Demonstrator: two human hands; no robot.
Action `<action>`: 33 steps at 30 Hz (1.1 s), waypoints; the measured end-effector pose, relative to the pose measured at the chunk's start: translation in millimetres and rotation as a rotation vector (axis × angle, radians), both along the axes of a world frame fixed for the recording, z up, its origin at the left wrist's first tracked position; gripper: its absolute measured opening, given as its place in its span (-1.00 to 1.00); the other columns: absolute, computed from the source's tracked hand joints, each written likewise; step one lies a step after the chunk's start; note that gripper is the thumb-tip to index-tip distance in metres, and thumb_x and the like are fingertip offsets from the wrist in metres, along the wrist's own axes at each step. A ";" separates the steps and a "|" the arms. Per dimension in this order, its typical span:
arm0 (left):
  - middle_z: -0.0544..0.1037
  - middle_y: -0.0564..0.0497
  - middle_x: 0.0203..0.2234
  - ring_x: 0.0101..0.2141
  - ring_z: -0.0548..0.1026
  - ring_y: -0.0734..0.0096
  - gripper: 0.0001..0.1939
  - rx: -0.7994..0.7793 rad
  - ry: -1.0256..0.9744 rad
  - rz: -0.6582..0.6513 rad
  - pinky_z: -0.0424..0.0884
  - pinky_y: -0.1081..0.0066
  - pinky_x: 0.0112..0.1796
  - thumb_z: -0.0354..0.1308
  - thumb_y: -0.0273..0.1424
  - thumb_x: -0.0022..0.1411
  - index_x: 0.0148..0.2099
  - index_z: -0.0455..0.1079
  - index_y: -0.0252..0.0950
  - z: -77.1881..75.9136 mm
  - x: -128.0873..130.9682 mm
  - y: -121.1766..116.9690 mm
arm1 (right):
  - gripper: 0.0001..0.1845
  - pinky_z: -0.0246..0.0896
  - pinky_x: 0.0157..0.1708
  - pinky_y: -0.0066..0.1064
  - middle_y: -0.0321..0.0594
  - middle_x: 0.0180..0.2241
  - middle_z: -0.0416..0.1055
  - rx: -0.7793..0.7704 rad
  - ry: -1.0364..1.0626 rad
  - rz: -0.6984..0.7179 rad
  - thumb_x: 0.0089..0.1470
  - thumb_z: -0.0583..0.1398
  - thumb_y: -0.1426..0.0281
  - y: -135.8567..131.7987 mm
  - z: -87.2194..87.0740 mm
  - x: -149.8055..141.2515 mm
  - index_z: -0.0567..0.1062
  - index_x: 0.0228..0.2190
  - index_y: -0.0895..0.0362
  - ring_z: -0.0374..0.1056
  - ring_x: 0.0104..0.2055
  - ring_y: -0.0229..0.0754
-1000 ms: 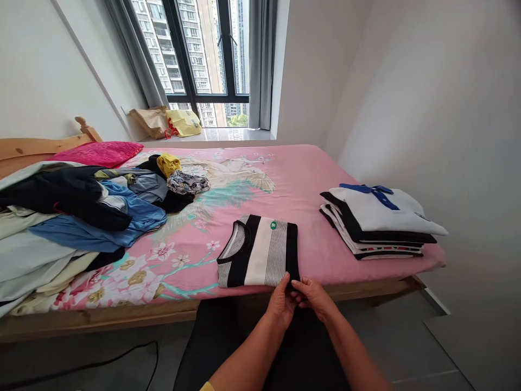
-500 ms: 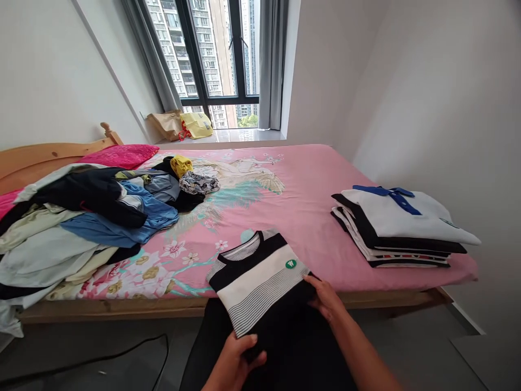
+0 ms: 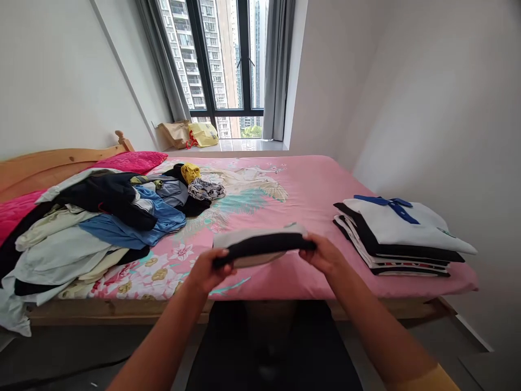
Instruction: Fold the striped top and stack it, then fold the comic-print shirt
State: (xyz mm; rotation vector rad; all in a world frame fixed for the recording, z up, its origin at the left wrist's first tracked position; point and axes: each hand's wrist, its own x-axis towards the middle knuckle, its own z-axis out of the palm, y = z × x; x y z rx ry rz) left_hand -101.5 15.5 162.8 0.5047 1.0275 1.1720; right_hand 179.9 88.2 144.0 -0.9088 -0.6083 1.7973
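A folded black-and-white shirt [image 3: 264,245] is held up above the near edge of the bed, its black folded side toward me and blurred by motion. My left hand [image 3: 209,269] grips its left end, thumb on top. At the right end my right hand [image 3: 323,253] pinches the cloth in the same way. To the right lies a stack of folded shirts [image 3: 402,255], topped by a white polo shirt [image 3: 411,225] with a blue collar. The striped front and green badge of the held shirt are out of sight now.
A loose heap of clothes [image 3: 89,228] covers the left of the bed, near a bright pink pillow [image 3: 132,162]. The pink flowered bedsheet [image 3: 309,190] spreads between heap and stack. Paper bags [image 3: 177,134] stand on the windowsill [image 3: 252,145]. A black cable [image 3: 73,370] runs along the floor.
Both hands have lifted the shirt off my lap and tipped it, so its folded edge faces me rather than its striped front. The view has shifted slightly.
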 end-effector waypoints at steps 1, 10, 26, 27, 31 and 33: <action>0.36 0.03 -0.75 -0.77 0.27 0.56 -0.97 0.067 -0.010 -0.018 0.36 0.46 -0.63 0.05 -0.52 -0.13 -0.54 0.29 -0.40 15.2 -2.0 19.7 | -0.81 0.25 -0.66 -0.56 -0.35 -0.56 0.37 0.057 0.009 -0.032 -0.19 0.20 0.56 14.6 16.3 -1.9 0.41 -0.42 0.14 0.27 -0.55 -0.32; 0.34 0.17 -0.64 -0.75 0.29 0.62 -0.74 0.014 0.230 -0.081 0.36 0.51 -0.64 0.17 -0.47 -0.08 -0.27 0.26 -0.33 -48.6 14.9 51.1 | -0.63 0.26 -0.66 -0.53 -0.33 -0.39 0.39 0.098 -0.211 -0.115 -0.21 0.22 0.48 -1.7 -57.8 19.1 0.40 -0.25 0.09 0.30 -0.45 -0.29; 0.43 -0.09 0.03 0.10 0.31 0.26 -0.63 0.736 1.489 0.012 0.19 0.19 0.11 -0.13 -0.38 0.26 0.00 0.41 -0.24 -129.2 40.0 31.1 | -0.65 0.17 0.06 -0.18 -0.10 -0.06 0.39 0.756 -1.169 -0.203 0.14 -0.03 0.29 -17.0 -112.0 -9.5 0.40 -0.12 0.13 0.28 0.02 -0.10; 0.35 -0.07 0.12 0.17 0.21 0.23 -0.60 0.739 1.574 -0.048 0.10 0.14 0.16 -0.13 -0.39 0.26 0.06 0.38 -0.23 -131.1 49.7 36.2 | -0.62 0.08 0.13 -0.16 -0.08 0.01 0.35 0.852 -1.238 -0.152 0.16 -0.05 0.32 -13.6 -113.1 -23.1 0.39 -0.06 0.14 0.22 0.10 -0.09; 0.07 -0.10 0.27 0.26 -0.03 0.03 -0.43 0.406 1.860 -0.175 -0.10 -0.06 0.18 -0.04 -0.19 0.23 0.26 0.15 -0.22 -159.7 66.4 40.7 | -0.46 -0.23 0.26 -0.08 -0.09 0.22 0.08 0.892 -1.587 0.140 0.17 0.00 0.24 -5.9 -138.4 -41.8 0.25 0.14 0.17 -0.12 0.30 -0.03; 0.01 -0.14 0.29 0.27 -0.06 0.02 -0.30 0.277 1.924 -0.169 -0.14 -0.02 0.20 -0.04 -0.09 0.21 0.31 0.04 -0.31 -175.3 62.4 35.2 | -0.35 -0.31 0.27 -0.09 -0.11 0.28 -0.06 0.789 -1.711 0.217 0.16 0.01 0.13 -7.0 -151.4 -34.6 0.17 0.19 0.18 -0.23 0.33 -0.02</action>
